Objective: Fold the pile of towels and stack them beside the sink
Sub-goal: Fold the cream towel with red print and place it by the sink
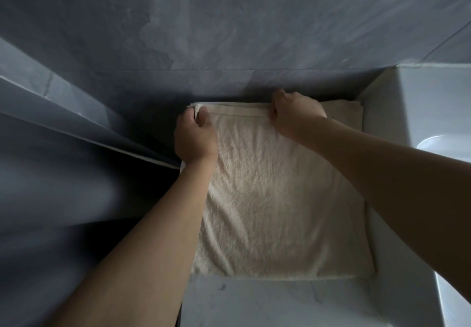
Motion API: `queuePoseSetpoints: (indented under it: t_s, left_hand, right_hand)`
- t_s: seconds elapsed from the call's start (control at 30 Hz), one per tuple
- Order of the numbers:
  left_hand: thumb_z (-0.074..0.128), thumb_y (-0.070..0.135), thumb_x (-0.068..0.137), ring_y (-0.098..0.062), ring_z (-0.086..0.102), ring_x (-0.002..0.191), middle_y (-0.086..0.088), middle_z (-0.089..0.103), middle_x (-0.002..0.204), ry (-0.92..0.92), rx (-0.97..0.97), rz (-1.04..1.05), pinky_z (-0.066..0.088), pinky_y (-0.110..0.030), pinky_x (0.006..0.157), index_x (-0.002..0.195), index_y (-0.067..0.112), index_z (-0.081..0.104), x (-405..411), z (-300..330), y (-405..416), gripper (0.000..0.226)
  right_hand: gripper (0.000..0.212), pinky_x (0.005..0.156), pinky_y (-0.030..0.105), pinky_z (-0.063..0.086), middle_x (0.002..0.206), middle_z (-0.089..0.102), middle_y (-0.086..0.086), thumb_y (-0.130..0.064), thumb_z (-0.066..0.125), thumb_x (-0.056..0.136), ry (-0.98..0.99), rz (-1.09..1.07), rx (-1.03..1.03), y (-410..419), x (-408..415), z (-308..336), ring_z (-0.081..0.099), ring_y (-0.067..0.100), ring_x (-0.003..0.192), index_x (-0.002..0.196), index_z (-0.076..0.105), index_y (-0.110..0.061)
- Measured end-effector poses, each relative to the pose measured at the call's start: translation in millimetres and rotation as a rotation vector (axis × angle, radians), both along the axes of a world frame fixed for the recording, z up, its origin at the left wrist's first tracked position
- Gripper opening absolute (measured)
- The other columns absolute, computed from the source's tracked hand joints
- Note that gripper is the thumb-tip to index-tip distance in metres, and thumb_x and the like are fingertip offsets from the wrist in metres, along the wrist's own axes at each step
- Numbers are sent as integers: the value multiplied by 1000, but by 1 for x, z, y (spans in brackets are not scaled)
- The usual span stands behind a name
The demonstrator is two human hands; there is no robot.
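A: Where does the towel (275,199) sit relative to the sink (433,128)?

B: Just left of the sink's white side wall, spread flat on the pale marbled tabletop (254,303). It is cream terry cloth. Its right edge lies close along the sink wall, and its far edge runs along the foot of the grey tiled wall (229,21).

A: And your hands?

B: Both are on the far hemmed edge, the side away from you. Your left hand (195,135) grasps the corner farthest from the sink, fingers curled round a bunched bit of hem. Your right hand (293,110) grips the same edge nearer the sink, thumb on the hem and fingers curled over it.

A: Is the towel doubled over?

B: The far left corner shows more than one layer of hem pinched in your left hand. How many layers lie beneath the broad flat part, I cannot tell.

A: Anything else beside the sink?

B: Another strip of cream cloth (344,112) shows past your right hand, between that hand and the sink wall, lying tight against the grey wall. Whether it is a separate towel or part of the same one is unclear.

A: The near side?

B: The near edge of the towel lies straight across the tabletop, with bare marbled surface between it and you. The sink's curved basin shows at the right margin.
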State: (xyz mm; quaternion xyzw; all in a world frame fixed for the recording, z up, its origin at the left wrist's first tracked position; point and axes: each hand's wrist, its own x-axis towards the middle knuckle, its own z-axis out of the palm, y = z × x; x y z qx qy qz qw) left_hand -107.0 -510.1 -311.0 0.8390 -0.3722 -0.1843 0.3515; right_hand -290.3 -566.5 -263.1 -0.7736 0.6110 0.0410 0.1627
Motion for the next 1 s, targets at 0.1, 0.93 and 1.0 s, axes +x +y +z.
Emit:
queuePoseSetpoints:
  t_s: [0.1, 0.93, 1.0]
  left_hand:
    - [48, 38, 102, -9, 54, 88, -1, 65, 105, -17, 7, 10, 32, -22, 72, 104, 15, 66, -2, 0, 0, 29]
    - [9, 63, 99, -19, -8, 154, 4, -5, 167, -752, 251, -876, 0, -52, 123, 159, 34, 1, -5, -22, 38, 67]
    - [7, 64, 99, -20, -8, 154, 1, -5, 168, -769, 248, -852, 3, -50, 123, 159, 30, 2, 5, -23, 39, 69]
  right_hand:
    - [23, 69, 33, 35, 110, 64, 14, -17, 44, 95, 16, -35, -15, -4, 3, -1, 62, 36, 95, 116, 51, -8]
    - [65, 119, 47, -4, 163, 5, 1, -60, 17, 94, 35, -29, -154, 75, -89, -55, 2, 26, 150, 154, 15, -34]
    - [68, 119, 48, -3, 163, 4, 1, -63, 16, 94, 68, -62, -165, 75, -93, -57, 2, 27, 150, 154, 10, -33]
